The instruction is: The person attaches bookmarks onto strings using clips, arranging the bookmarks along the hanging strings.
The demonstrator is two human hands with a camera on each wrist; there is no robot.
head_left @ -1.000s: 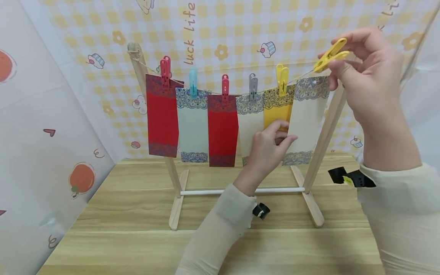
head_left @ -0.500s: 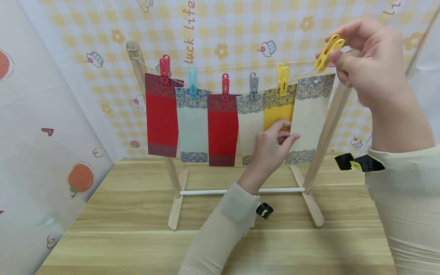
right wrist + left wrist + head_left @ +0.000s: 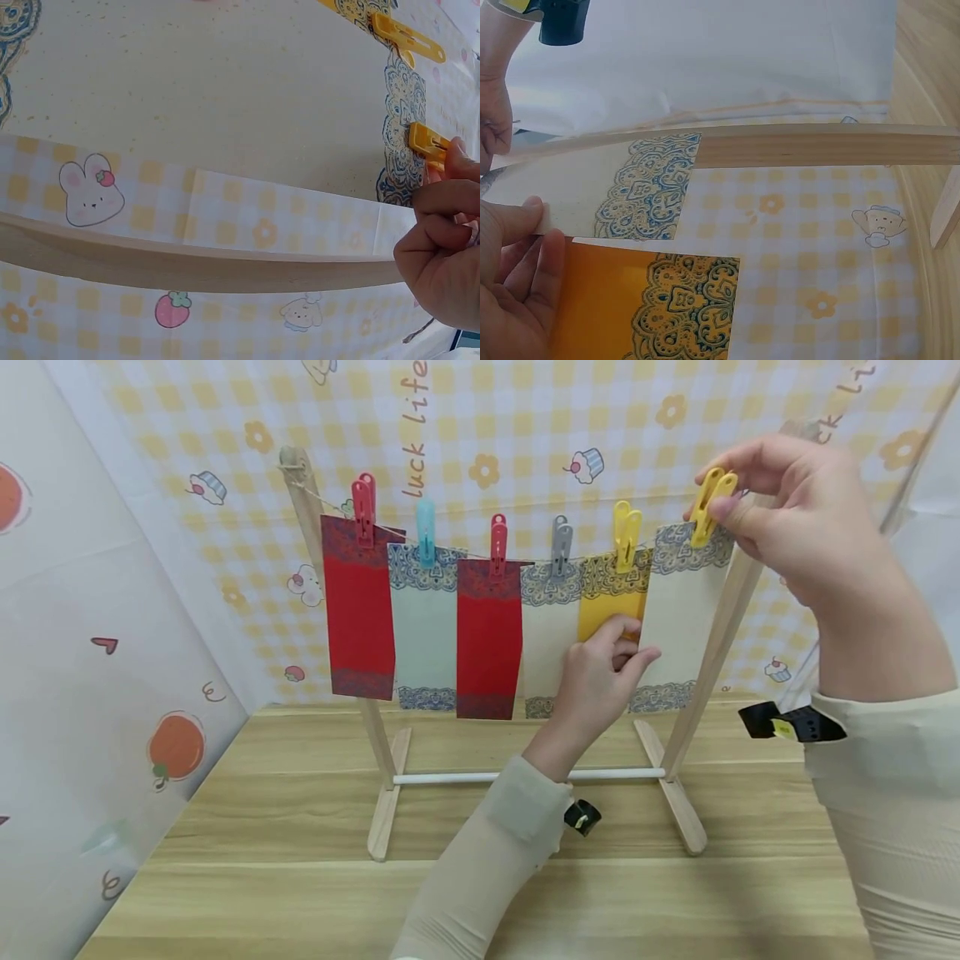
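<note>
My right hand (image 3: 813, 527) pinches a yellow clothespin (image 3: 711, 508) between thumb and fingers. Its tip lies over the lace-patterned top edge of a cream card (image 3: 681, 618), at the right end of the string. In the right wrist view the same clothespin (image 3: 429, 142) sits on the card's patterned border. Lower down, my left hand (image 3: 592, 681) pinches the left edge of that card, in front of a yellow card (image 3: 600, 603). The left wrist view shows the thumb on the cream card (image 3: 577, 195) and the fingers beside the yellow card (image 3: 600, 292).
Several cards, including a red card (image 3: 358, 618) and a pale green card (image 3: 423, 627), hang from the string by coloured clothespins. A wooden stand (image 3: 723, 635) with a white crossbar (image 3: 442, 777) holds the string above the wooden table (image 3: 300, 893). Behind hangs a checked cloth (image 3: 517, 410).
The right hand has lifted slightly, then lowered the yellow clothespin from above the string onto the cream card's top edge, turning it more upright. The left hand has shifted slightly right with the card.
</note>
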